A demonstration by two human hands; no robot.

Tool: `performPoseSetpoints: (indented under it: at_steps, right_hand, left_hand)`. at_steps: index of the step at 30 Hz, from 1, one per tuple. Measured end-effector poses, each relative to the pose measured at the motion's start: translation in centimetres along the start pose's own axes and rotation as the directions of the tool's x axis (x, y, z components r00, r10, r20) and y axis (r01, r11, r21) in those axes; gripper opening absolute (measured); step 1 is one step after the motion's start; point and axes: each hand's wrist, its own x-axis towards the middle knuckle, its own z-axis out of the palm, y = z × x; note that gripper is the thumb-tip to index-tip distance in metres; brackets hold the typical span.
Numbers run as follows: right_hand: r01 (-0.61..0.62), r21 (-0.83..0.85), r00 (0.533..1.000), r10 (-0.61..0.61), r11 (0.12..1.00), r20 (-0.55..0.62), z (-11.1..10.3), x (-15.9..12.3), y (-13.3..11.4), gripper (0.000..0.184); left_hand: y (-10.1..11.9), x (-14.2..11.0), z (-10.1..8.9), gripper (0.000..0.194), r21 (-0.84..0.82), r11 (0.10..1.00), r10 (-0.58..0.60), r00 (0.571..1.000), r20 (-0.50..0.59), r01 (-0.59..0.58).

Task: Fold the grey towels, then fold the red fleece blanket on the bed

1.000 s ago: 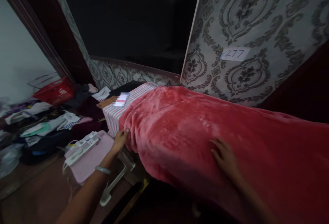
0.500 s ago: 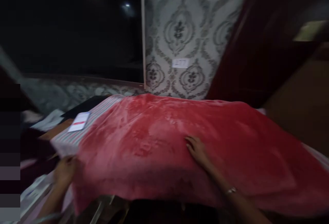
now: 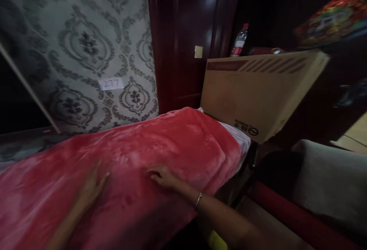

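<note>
Red blanket [image 3: 172, 143] largely spread, some creases left; striped cloth [image 3: 242, 140] shows at right end. My left hand [image 3: 91, 185] splayed, empty; right hand [image 3: 164, 177] half-curled, hold unclear.

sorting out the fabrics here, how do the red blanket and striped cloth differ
The blanket is plain pinkish red; the striped cloth has pale stripes. The blanket spreads widely, while only a small part of the striped cloth shows. The blanket lies on top; the striped cloth pokes out beneath. Both are fabric.
</note>
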Motion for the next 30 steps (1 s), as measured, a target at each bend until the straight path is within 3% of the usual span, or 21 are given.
performPoseSetpoints:
  at_steps: [3,5,9,10,11,13,16,20,22,25,30]
  right_hand:
    - [-0.231,-0.061,0.962,0.219,0.971,-0.161,-5.2,0.1,3.9,0.035]
    - [-0.398,-0.111,0.883,0.348,0.91,-0.316,-10.3,-0.5,7.6,0.038]
    - [-0.708,-0.157,0.613,0.488,0.689,-0.621,-20.9,-3.4,14.6,0.054]
    - [-0.823,-0.198,0.51,0.537,0.533,-0.673,-22.8,-4.2,16.0,0.056]
    - [-0.88,-0.223,0.448,0.577,0.418,-0.683,-24.3,-5.0,17.1,0.056]
    - [-0.92,-0.263,0.39,0.632,0.29,-0.669,-26.0,-6.0,18.5,0.049]
    - [-0.896,-0.32,0.443,0.647,0.307,-0.621,-25.9,-6.4,19.0,0.033]
    - [-0.719,-0.517,0.691,0.559,0.464,-0.459,-22.8,-5.8,17.8,0.031]
    - [-0.636,-0.569,0.762,0.539,0.522,-0.358,-21.2,-5.5,17.3,0.028]
    - [-0.649,-0.547,0.75,0.566,0.529,-0.343,-20.2,-5.4,17.1,0.026]
    - [-0.757,-0.45,0.651,0.604,0.474,-0.459,-22.7,-5.3,18.7,0.045]
  left_hand:
    - [4.7,3.8,2.9,0.071,0.033,0.994,0.105,0.99,0.099,-0.108]
    - [6.6,4.7,4.7,0.068,0.099,0.983,0.14,0.979,0.147,-0.155]
    - [7.5,4.1,7.4,0.066,0.247,0.953,0.136,0.976,0.168,-0.175]
    - [7.5,3.9,7.7,0.066,0.265,0.948,0.138,0.977,0.164,-0.179]
    - [7.3,3.8,8.0,0.066,0.275,0.944,0.141,0.977,0.162,-0.182]
    - [7.0,3.9,8.2,0.066,0.286,0.941,0.141,0.978,0.152,-0.18]
    - [6.6,4.2,8.3,0.066,0.299,0.939,0.134,0.98,0.147,-0.173]
    - [6.5,4.7,8.5,0.071,0.274,0.949,0.114,0.979,0.172,-0.158]
    - [6.6,4.7,8.6,0.073,0.259,0.954,0.11,0.98,0.164,-0.15]
    - [6.7,4.6,8.5,0.075,0.251,0.955,0.117,0.98,0.163,-0.156]
    - [6.5,4.5,8.4,0.077,0.246,0.953,0.137,0.977,0.166,-0.176]
